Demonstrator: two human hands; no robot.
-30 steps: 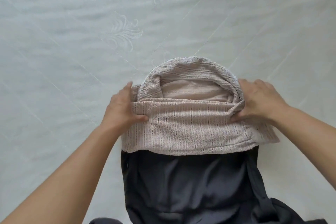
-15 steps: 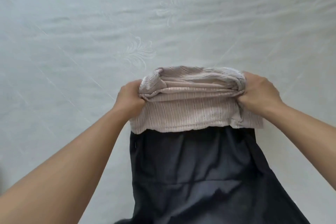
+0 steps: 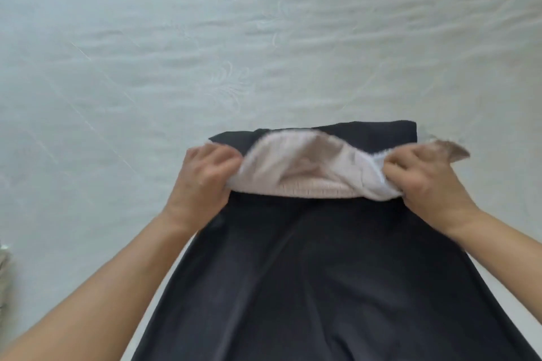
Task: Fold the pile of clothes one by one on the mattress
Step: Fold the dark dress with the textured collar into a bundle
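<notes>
Both hands hold a pinkish knitted garment (image 3: 305, 173) at its two ends, left hand (image 3: 205, 176) and right hand (image 3: 425, 182) each with fingers curled round the bunched cloth. It lies over a dark garment (image 3: 308, 272) spread on the mattress (image 3: 146, 67), toward its near edge.

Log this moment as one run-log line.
left hand: grips beige knit | right hand: grips beige knit | knit: bunched over dark garment | surface: mattress
</notes>
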